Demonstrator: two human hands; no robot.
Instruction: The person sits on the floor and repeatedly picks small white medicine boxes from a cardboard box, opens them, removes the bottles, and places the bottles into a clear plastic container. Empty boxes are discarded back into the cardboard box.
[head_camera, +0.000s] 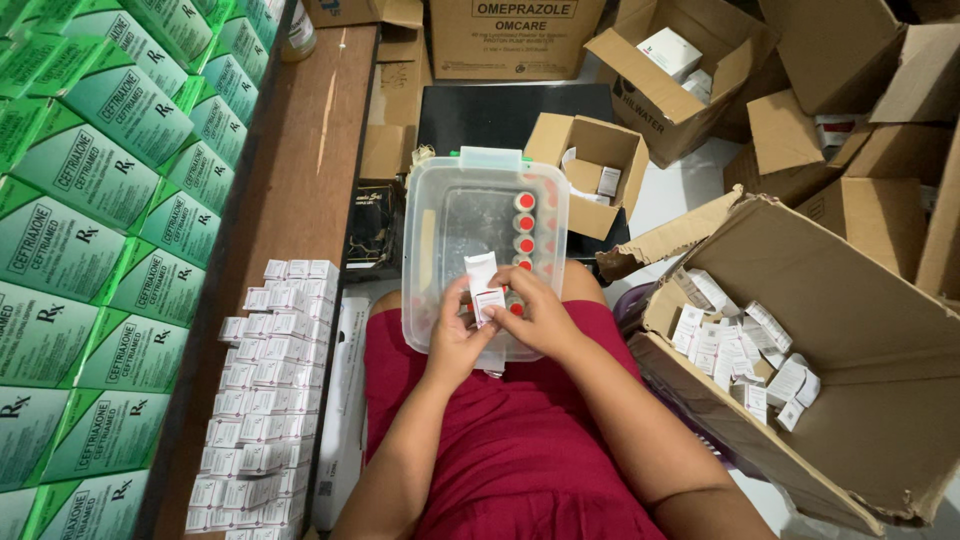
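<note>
Head view. A small white carton (487, 303) with a red stripe, thin folded card, sits between both hands above the near rim of a clear plastic tub (440, 215). The tub is rectangular with rounded corners, glossy and translucent, resting on the person's lap over a dark red skirt. Along its right inner side runs a row of red-capped vials (524, 232), round caps facing up. A folded white paper leaflet (480, 268) stands up from the carton's top.

The left hand (457, 335) grips the carton's left edge, fingers curled, thumb on top. The right hand (533, 315) closes on its right side, fingers bent over the carton, wrist angled inward. Both forearms converge from the lower frame.

At left, a brown wooden worktop (320, 150) carries stacked rows of like white cartons (262, 400). At right, an open corrugated cardboard box (860, 330), matte brown with a torn flap, holds loose white cartons.
</note>
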